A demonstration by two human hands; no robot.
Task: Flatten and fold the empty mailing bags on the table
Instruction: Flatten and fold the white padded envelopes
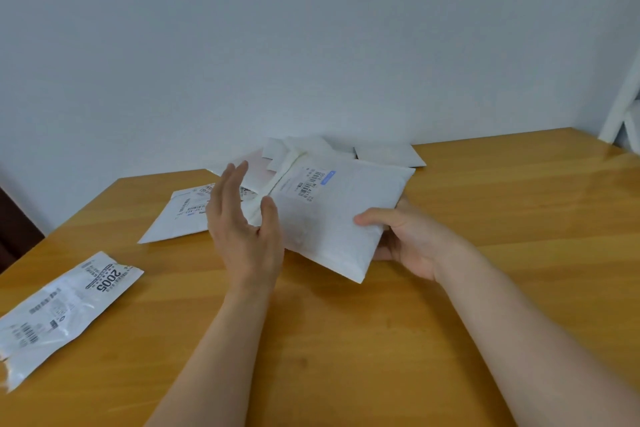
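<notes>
On the yellow wooden surface (346, 340), against a pale wall, the right hand (408, 239) pinches a white plastic mailing bag (332, 215), lifted above the wood. The left hand (242, 229) has straight fingers, thumb touching the bag's edge.

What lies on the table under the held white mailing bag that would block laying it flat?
Nothing visible does. The right hand holds the white mailing bag above bare wooden table; the open left hand is beside it. Other bags lie farther back and left.
</notes>
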